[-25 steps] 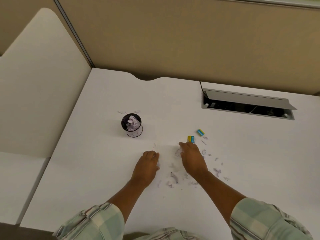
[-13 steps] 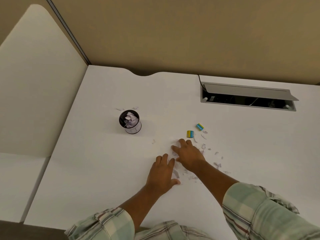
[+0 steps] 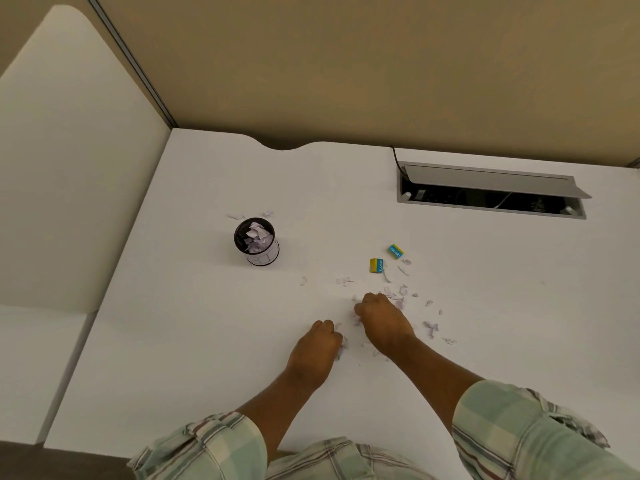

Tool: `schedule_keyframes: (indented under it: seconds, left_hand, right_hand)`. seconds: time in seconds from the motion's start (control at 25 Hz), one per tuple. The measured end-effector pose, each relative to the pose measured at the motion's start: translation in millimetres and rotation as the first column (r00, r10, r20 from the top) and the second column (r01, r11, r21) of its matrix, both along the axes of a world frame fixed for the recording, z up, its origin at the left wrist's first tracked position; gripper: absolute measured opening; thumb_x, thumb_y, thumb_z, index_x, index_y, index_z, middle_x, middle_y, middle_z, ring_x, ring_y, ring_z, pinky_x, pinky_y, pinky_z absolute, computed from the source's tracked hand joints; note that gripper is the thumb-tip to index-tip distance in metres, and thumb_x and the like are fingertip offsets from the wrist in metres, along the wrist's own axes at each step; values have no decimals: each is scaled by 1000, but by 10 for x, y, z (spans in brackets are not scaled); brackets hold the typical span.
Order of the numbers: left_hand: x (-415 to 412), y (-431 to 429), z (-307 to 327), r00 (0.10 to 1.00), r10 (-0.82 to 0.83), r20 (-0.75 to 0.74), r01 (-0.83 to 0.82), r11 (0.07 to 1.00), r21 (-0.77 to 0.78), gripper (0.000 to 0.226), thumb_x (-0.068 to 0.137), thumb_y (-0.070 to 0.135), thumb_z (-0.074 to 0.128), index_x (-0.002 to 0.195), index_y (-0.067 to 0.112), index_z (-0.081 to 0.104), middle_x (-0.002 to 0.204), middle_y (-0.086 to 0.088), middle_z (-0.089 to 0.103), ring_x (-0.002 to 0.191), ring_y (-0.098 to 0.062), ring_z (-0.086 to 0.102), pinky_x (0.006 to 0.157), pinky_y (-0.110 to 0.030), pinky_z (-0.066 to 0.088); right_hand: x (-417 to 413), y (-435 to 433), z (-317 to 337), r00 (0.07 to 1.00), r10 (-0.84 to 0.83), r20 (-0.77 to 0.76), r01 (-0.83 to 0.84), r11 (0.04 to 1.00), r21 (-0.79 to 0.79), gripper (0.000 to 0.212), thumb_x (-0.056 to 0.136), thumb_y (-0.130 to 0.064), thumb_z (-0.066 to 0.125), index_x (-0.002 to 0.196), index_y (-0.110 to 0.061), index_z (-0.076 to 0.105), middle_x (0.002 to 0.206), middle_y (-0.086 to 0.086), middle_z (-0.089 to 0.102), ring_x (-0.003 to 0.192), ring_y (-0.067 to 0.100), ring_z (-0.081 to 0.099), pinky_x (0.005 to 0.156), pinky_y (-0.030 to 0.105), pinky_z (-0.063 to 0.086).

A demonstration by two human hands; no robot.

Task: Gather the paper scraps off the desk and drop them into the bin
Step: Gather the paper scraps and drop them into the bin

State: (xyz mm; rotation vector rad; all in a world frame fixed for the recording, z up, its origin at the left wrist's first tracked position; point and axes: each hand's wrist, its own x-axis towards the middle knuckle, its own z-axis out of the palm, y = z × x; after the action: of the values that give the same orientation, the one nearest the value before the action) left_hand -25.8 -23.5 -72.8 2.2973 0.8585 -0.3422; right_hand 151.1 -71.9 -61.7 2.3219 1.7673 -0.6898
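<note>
Torn white paper scraps (image 3: 401, 299) litter the white bench's (image 3: 173, 341) middle while some already fill the small black mesh bin (image 3: 255, 240) toward its left edge, both hands' (image 3: 313, 351) (image 3: 382, 318) grips curled shut gathering more.

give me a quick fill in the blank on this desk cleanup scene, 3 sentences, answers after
1. The small black bin already holds crumpled ____.
2. Both the left hand and the right hand have their fingers ____ over scraps on the white desk.
3. The two small yellow and blue boxes lie to the ____ of the bin.

Answers: paper; curled; right
</note>
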Motion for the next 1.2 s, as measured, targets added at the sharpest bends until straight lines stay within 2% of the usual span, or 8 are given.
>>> schedule_keyframes:
  seconds: [0.12,0.24,0.36,0.52,0.64,0.84,1.0,1.2]
  left_hand:
    - [70,91,9,998,63,-28,-66,990,-127,28,95,6,62,120,-1,71,127,-17,64,120,-30,60,103,-29,45]
    - [-8,177,99,959,278,48,-272,957,-102,19,95,6,59,97,1,77,102,-14,72,92,-24,66,86,-29,51]
    - [-148,352,330,853,465,238,-462,884,-72,27,94,7,64,67,5,68,66,-10,64,59,-10,51,63,-24,42]
    - [-284,927,757,651,648,395,-668,736,-108,19,87,15,73,69,10,73,68,-1,73,67,-12,65,62,-13,48]
    - [-378,1503,997,567,691,448,-749,659,-69,17,85,16,72,70,9,74,62,-6,70,61,-22,65,62,-30,53]
    - [-334,2051,1112,672,614,413,-696,715,69,37,82,5,67,50,18,54,44,8,47,46,-9,43,52,-13,33]
    - [-292,2216,990,804,555,213,-583,806,104,17,87,5,66,77,5,80,78,-16,75,76,-31,69,71,-38,56]
    - [-380,2304,942,779,588,217,-605,796,16,16,88,7,71,98,10,83,101,-11,80,95,-27,72,86,-32,57]
  right_hand:
    - [38,148,87,935,-294,-201,305,952,24,27,93,-9,58,116,-11,72,117,9,68,108,23,64,94,27,47]
    - [3,306,272,795,-451,-406,536,836,120,11,86,-13,72,95,-12,79,95,3,77,86,14,69,77,17,50]
    - [-70,562,488,736,-422,-529,573,805,156,4,81,-14,76,78,-16,78,73,-6,72,71,8,63,62,14,45]
    - [-210,985,701,749,-339,-569,533,818,215,6,81,-19,75,77,-19,78,68,-11,69,68,4,63,60,12,41]
    - [-333,1243,777,730,-311,-608,533,817,222,5,80,-18,75,77,-20,78,69,-9,69,69,6,64,61,13,43]
    - [-454,1470,850,749,-283,-600,502,833,233,10,78,-17,74,71,-24,76,59,-17,65,61,-1,62,56,13,45]
    - [-477,1585,872,759,-277,-590,489,840,236,8,77,-16,73,71,-20,76,58,-15,66,58,-3,62,52,9,41]
    - [-493,1761,966,768,-267,-583,473,850,234,12,77,-10,71,71,-18,76,62,-9,70,59,3,62,52,12,43]
